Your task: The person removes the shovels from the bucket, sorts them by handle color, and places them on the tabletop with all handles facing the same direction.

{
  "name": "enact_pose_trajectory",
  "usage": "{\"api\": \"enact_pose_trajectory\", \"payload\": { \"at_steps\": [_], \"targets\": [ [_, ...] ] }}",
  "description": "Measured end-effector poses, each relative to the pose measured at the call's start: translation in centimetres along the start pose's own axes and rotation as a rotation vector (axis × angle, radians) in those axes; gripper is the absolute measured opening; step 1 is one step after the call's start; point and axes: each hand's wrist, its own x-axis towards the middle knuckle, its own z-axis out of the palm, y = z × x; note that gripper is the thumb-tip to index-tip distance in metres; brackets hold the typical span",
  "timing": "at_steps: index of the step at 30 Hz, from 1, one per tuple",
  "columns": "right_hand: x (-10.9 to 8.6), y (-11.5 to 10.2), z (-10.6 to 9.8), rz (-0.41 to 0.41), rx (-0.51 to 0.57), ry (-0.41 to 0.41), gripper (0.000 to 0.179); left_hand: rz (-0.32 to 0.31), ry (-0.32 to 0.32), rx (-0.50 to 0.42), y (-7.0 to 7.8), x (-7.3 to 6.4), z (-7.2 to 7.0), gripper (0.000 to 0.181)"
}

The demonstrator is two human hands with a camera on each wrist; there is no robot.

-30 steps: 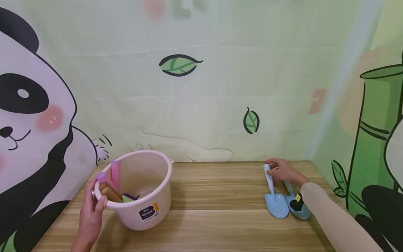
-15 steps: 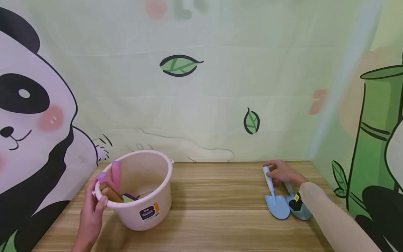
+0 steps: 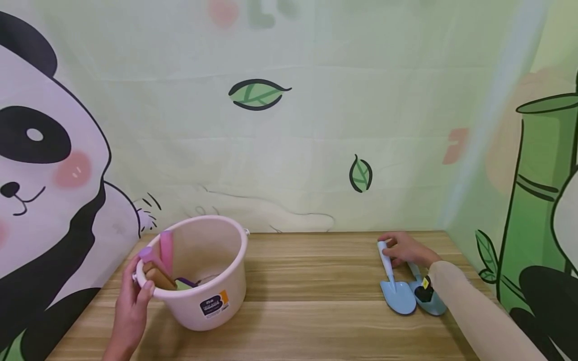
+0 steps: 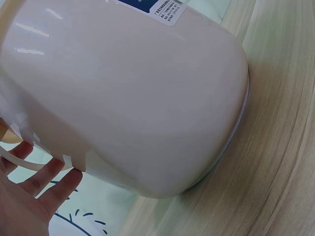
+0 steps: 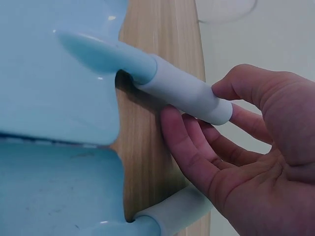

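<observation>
My left hand (image 3: 130, 301) grips the near-left rim of a pale pink bucket (image 3: 236, 281), thumb outside and fingers by the white handle joint. The left wrist view shows the bucket's side (image 4: 147, 98) and fingertips against it. On the right, a light blue hand trowel (image 3: 398, 298) lies blade toward me. My right hand (image 3: 408, 249) pinches the end of its pale handle (image 5: 182, 91), thumb on top and fingers along the other side. A second blue trowel (image 3: 434, 304) lies beside it, partly hidden by my wrist.
Inside the bucket stand pink handles (image 3: 166, 253), a brown piece (image 3: 159, 277) and a green and purple item (image 3: 184, 284). A wooden tabletop (image 3: 307, 281) spans between bucket and trowels. Behind is a printed cloth (image 3: 311, 125) with leaves and a panda.
My right hand and the near end of the pinched trowel's handle have shifted slightly toward me, and its blade a little rightward. The left hand and bucket stay put.
</observation>
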Motion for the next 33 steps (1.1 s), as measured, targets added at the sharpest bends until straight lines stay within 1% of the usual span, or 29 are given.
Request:
{"api": "enact_pose_trajectory", "payload": {
  "at_steps": [9,13,17,25,33],
  "targets": [
    [0.0,0.01,0.15,0.015,-0.035,0.007,0.048,0.017,0.008,-0.008,0.0,-0.08,0.05,0.062],
    [-0.02,0.02,0.19,0.023,-0.025,0.01,0.048,0.014,0.005,-0.006,0.01,-0.06,0.07,0.062],
    [-0.08,-0.02,0.29,0.028,-0.013,0.011,0.048,0.024,0.009,-0.006,0.06,-0.09,0.1,0.062],
    [-0.1,-0.14,0.35,0.018,-0.014,0.01,0.048,0.036,0.015,-0.011,0.06,-0.11,0.13,0.062],
    [-0.28,-0.32,0.33,0.025,-0.017,0.008,0.049,0.097,0.042,-0.054,-0.25,-0.16,0.28,0.062]
  ]
}}
